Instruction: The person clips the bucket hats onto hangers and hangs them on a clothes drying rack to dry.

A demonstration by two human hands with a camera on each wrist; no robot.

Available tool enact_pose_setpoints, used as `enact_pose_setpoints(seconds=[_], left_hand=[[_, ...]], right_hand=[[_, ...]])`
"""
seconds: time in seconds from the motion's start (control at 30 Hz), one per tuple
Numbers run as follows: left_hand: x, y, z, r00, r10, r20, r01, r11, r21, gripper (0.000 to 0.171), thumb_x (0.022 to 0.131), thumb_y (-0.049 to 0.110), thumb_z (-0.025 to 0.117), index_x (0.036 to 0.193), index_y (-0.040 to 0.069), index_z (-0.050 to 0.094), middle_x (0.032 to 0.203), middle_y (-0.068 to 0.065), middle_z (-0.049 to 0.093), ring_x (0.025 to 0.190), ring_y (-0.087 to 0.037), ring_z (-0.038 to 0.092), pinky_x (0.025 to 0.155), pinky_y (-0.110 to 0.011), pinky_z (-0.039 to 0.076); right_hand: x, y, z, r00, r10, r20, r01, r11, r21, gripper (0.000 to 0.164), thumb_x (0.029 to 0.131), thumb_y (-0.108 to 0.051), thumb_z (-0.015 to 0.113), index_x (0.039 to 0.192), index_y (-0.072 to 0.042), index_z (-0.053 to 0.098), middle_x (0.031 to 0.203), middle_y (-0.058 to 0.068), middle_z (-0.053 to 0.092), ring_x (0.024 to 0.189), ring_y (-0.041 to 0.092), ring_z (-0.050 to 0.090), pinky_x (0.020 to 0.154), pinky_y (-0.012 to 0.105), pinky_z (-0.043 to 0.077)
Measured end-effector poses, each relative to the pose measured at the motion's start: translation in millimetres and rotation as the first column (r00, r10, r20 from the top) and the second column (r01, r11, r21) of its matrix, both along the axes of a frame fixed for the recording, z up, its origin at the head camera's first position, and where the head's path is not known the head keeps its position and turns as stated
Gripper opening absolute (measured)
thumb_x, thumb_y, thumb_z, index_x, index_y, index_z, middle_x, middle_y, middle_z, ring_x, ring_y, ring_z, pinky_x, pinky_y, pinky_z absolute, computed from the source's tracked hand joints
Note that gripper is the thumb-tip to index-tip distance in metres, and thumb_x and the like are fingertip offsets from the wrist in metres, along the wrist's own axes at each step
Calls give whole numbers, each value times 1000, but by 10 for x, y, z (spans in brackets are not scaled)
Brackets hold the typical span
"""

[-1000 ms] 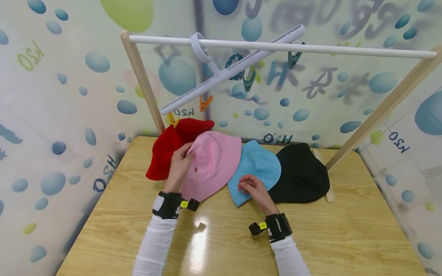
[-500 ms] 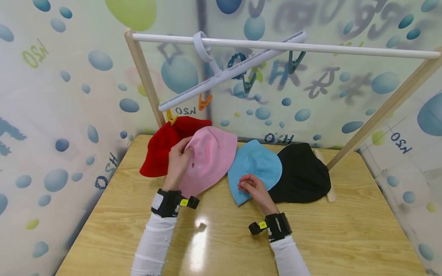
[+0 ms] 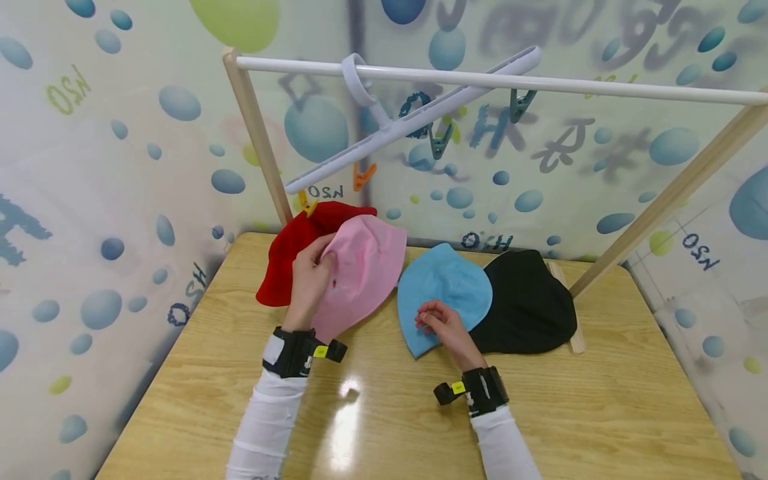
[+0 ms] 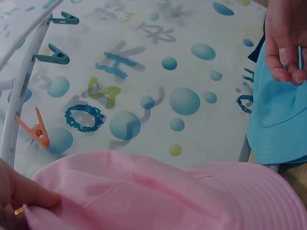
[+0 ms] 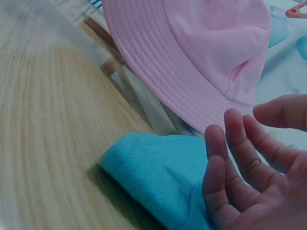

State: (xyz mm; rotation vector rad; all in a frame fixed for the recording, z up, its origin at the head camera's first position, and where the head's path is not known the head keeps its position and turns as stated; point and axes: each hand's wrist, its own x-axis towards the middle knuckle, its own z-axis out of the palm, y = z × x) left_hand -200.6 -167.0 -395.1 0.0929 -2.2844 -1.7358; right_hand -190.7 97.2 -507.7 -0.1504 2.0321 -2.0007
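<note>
Pink bucket hat (image 3: 367, 267), pinched at the crown by the left hand (image 3: 309, 280), lies partly in front of the red bucket hat (image 3: 288, 253); the left arm extends forward. The right hand (image 3: 447, 330), its fingers loosely bent, is over the light-blue bucket hat (image 3: 450, 277). A narrow gap separates the pink and blue brims; tabletop (image 3: 396, 420) extends nearer the person. Stitched rows ring the pink brim; the crown is creased.
</note>
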Motion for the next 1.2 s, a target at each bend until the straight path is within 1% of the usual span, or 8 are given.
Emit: enact_pose_setpoints(seconds=[0.13, 0.3, 0.5, 0.7, 0.8, 0.93, 1.03, 1.2], left_hand=[[2, -4, 12, 1000, -1, 0, 1, 1000, 0, 34, 97, 4, 50, 127, 10, 64, 119, -9, 63, 101, -26, 50, 91, -41, 42], [10, -18, 24, 1000, 9, 9, -9, 1000, -3, 34, 97, 4, 49, 127, 10, 64, 120, -9, 63, 101, -27, 50, 90, -40, 42], [16, -15, 43, 1000, 3, -3, -3, 1000, 4, 33, 97, 3, 49, 125, 8, 64, 119, -10, 63, 99, -27, 50, 88, -38, 43], [27, -18, 59, 1000, -2, 19, 2, 1000, 10, 34, 97, 4, 48, 127, 10, 64, 120, -9, 64, 99, -27, 51, 88, -38, 43], [29, -22, 64, 1000, -2, 21, 2, 1000, 10, 34, 97, 4, 48, 127, 10, 64, 120, -9, 64, 99, -27, 51, 87, -38, 43], [28, -24, 63, 1000, 6, 16, -6, 1000, 6, 34, 97, 4, 49, 126, 9, 64, 120, -9, 64, 98, -26, 51, 87, -37, 43], [38, -24, 54, 1000, 12, 20, -12, 1000, 5, 33, 97, 4, 49, 126, 9, 65, 119, -9, 64, 98, -26, 51, 85, -36, 45], [78, -15, 34, 999, 16, 31, -16, 1000, 4, 32, 98, 6, 51, 126, 10, 65, 118, -9, 64, 96, -25, 51, 76, -32, 48]], right_hand=[[-49, 9, 51, 1000, 9, -10, -9, 1000, 20, 18, 100, -9, 52, 110, 5, 55, 95, 9, 64, 88, 18, 61, 78, 29, 48], [-107, 13, 156, 999, 31, -42, -29, 998, 54, 22, 99, -11, 53, 112, 7, 55, 98, 12, 64, 92, 20, 62, 80, 32, 48], [-189, 6, 243, 996, 67, -65, -62, 995, 83, 24, 100, -12, 53, 114, 7, 54, 102, 13, 65, 97, 21, 63, 84, 33, 48], [-242, -2, 391, 987, 129, -92, -125, 991, 49, 23, 100, -14, 52, 113, 5, 54, 108, 18, 62, 100, 21, 63, 87, 35, 48], [-290, -20, 472, 980, 148, -135, -142, 988, 54, 22, 100, -13, 52, 113, 5, 53, 109, 20, 60, 101, 24, 62, 87, 35, 48], [-364, -52, 568, 969, 167, -183, -146, 981, 124, 23, 100, -12, 52, 114, 6, 55, 113, 24, 58, 102, 29, 61, 87, 36, 48], [-416, -71, 619, 961, 197, -192, -161, 969, 189, 22, 99, -11, 53, 114, 5, 57, 115, 25, 57, 102, 31, 61, 86, 37, 49], [-495, -96, 701, 944, 265, -194, -211, 942, 261, 23, 99, -8, 52, 116, 7, 56, 112, 22, 59, 103, 35, 60, 88, 43, 47]])
